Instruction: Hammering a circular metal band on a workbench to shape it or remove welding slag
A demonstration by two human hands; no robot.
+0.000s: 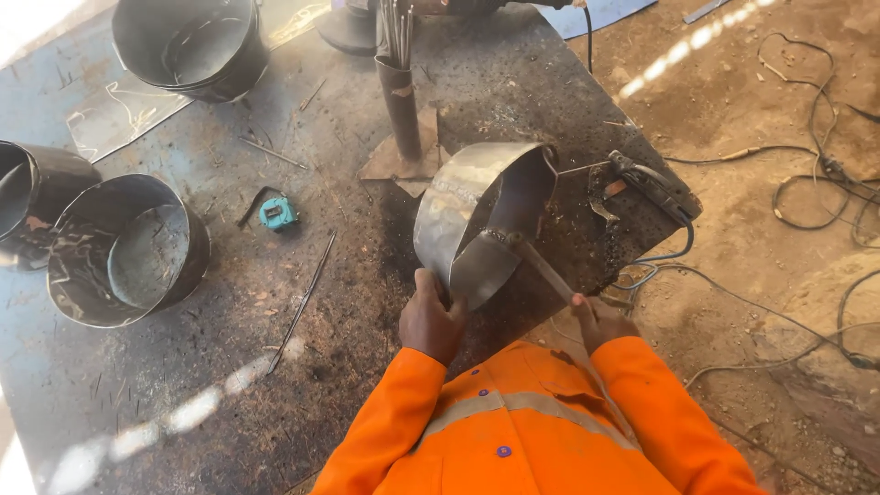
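Across the scorched steel table (229, 367), the left hand (431, 316) gripped a curled sheet-metal band (458, 215) at its near edge, steadying it while the right hand (600, 321) clenched a hammer (541, 266) whose head met its overlap

At frame centre, the left hand (431, 321) grips the lower edge of a curved sheet-metal band (477, 225) standing on the dark counter (229, 367). The right hand (600, 321) holds a hammer (536, 261), its head against the band's inner fold. Two metal buckets (128, 247) sit at left.
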